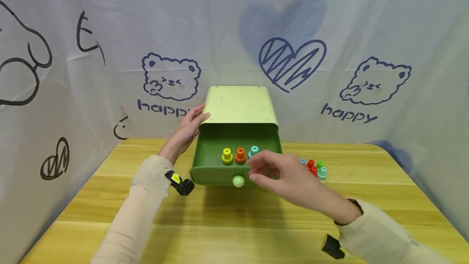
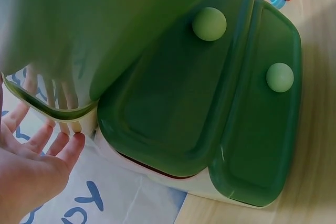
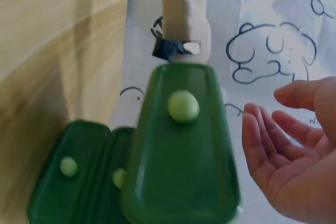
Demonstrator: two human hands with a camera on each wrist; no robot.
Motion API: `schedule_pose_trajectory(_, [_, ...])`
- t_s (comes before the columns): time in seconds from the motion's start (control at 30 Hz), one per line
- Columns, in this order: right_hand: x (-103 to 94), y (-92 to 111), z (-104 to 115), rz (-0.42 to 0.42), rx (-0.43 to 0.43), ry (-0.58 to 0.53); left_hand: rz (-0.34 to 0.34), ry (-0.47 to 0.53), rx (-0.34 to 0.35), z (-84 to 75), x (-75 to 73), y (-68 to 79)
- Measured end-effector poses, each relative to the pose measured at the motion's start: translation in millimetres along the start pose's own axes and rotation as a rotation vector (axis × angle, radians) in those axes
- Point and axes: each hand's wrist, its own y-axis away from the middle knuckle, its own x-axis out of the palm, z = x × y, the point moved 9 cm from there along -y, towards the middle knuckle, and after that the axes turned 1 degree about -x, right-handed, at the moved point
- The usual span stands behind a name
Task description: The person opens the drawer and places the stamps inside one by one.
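Clearly nearer, the right hand [image 1: 287, 172], fingers parted, empty, hovers beside the upright teal peg [image 1: 254, 150]; the left hand [image 1: 188, 127], outstretched, touches the cabinet [image 1: 239, 105].

Head view: right hand [image 1: 287, 174] hides the base of the turquoise peg [image 1: 254, 150] and part of the open drawer [image 1: 214, 175]; peg cluster [image 1: 312, 167] partly covered, count uncertain. Left-wrist view: left hand [image 2: 39, 169] cropped at left edge, open drawer blurred.
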Motion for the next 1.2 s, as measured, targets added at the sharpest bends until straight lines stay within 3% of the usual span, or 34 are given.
schedule_pose_trajectory(0.33, [32.6,14.0,-16.9,-0.156,-0.008,0.101,-0.008,0.003,-0.001,0.3,-1.1,0.9])
schedule_pose_trajectory(0.67, [40.0,14.6,-29.5,-0.31,-0.018,0.161,-0.001,0.014,0.004,-0.2,-0.4,-0.7])
schedule_pose_trajectory(0.9, [46.8,13.1,-37.5,-0.342,0.031,0.198,0.0,0.014,0.002,2.2,-2.4,0.0])
schedule_pose_trajectory(1.2, [51.8,12.9,-41.6,-0.398,-0.022,0.169,0.003,0.016,0.013,-1.0,-0.2,0.5])
